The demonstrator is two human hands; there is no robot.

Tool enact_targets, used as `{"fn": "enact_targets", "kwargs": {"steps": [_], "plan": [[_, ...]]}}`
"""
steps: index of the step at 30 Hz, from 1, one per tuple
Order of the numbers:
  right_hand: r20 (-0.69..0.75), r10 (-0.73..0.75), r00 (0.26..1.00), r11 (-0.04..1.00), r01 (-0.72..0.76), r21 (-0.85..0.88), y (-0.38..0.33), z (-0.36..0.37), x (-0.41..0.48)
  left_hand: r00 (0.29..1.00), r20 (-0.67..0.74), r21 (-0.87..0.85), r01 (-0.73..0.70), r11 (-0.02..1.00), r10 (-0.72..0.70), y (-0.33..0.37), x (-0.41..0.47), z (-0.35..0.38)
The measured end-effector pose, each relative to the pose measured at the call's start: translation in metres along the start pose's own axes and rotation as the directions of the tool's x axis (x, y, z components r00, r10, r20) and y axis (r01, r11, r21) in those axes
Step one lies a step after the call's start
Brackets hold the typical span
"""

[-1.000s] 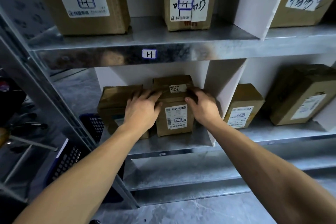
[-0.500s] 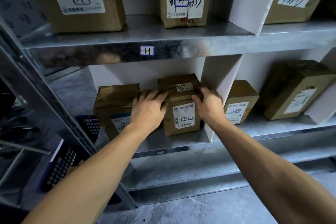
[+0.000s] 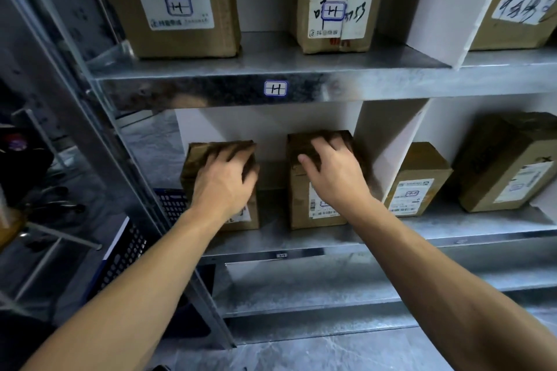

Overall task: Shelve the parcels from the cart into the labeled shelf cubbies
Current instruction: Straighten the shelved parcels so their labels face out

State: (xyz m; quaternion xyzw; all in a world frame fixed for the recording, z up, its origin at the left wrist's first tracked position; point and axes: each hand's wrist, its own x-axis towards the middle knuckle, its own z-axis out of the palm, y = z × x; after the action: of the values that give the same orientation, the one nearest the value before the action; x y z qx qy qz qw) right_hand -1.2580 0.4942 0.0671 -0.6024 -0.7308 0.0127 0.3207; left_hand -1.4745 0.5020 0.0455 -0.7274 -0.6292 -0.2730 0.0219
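Two brown cardboard parcels stand side by side in the middle-shelf cubby under the "H" label. My left hand lies over the top front of the left parcel, fingers curled on it. My right hand rests on top of the right parcel, fingers spread across its upper face and hiding part of its white shipping label. A gap of bare shelf separates the two parcels. The right parcel stands close to the white divider.
Two larger "H"-marked boxes stand on the shelf above. More parcels sit in the cubby to the right. A blue perforated crate sits low left beside the metal upright. The bottom shelf lies below.
My left hand has shifted from the right parcel to the left parcel. The two parcels, touching before, now stand apart. My right hand moved from the right parcel's side onto its top.
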Motion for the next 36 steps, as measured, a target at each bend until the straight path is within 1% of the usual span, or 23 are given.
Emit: {"fn": "enact_targets", "kwargs": {"steps": [2, 4, 7, 10, 15, 18, 21, 23, 28, 32, 36], "plan": [[0.046, -0.068, 0.997, 0.995, 0.064, 0.072, -0.018, 0.006, 0.002, 0.998, -0.026, 0.007, 0.052, 0.999, -0.052, -0.015, -0.004, -0.008], [0.098, -0.123, 0.988, 0.986, 0.110, 0.127, -0.037, 0.015, 0.003, 0.993, -0.016, 0.017, 0.114, 0.993, -0.113, -0.028, -0.007, -0.013], [0.160, -0.147, 0.976, 0.976, 0.117, 0.184, -0.059, 0.033, 0.004, 0.985, -0.023, -0.014, 0.172, 0.985, -0.172, -0.043, -0.012, -0.015], [0.234, -0.127, 0.964, 0.969, 0.069, 0.239, -0.067, 0.050, 0.006, 0.980, -0.022, -0.025, 0.195, 0.980, -0.196, -0.052, -0.015, -0.014], [0.356, -0.044, 0.933, 0.966, -0.051, 0.254, -0.058, 0.075, 0.011, 0.968, 0.078, -0.025, 0.242, 0.970, -0.239, -0.053, -0.010, -0.010], [0.407, 0.003, 0.914, 0.957, -0.120, 0.265, -0.051, 0.085, 0.013, 0.956, 0.114, -0.020, 0.272, 0.962, -0.269, -0.053, -0.007, -0.010], [0.400, 0.056, 0.915, 0.937, -0.187, 0.296, -0.047, 0.090, 0.015, 0.947, 0.149, -0.016, 0.288, 0.957, -0.283, -0.054, -0.006, -0.012], [0.374, 0.057, 0.926, 0.926, -0.189, 0.328, -0.047, 0.091, 0.014, 0.950, 0.157, -0.002, 0.274, 0.962, -0.270, -0.053, -0.007, -0.014], [0.347, 0.038, 0.937, 0.904, -0.180, 0.388, -0.047, 0.094, 0.008, 0.969, 0.097, -0.018, 0.230, 0.973, -0.227, -0.052, -0.013, -0.017], [0.333, -0.006, 0.943, 0.903, -0.138, 0.407, -0.044, 0.094, 0.004, 0.973, 0.088, -0.015, 0.214, 0.977, -0.212, -0.051, -0.020, -0.016], [0.317, -0.059, 0.947, 0.920, -0.072, 0.384, -0.040, 0.086, 0.000, 0.970, 0.092, -0.027, 0.227, 0.974, -0.223, -0.043, -0.021, -0.020]]}}
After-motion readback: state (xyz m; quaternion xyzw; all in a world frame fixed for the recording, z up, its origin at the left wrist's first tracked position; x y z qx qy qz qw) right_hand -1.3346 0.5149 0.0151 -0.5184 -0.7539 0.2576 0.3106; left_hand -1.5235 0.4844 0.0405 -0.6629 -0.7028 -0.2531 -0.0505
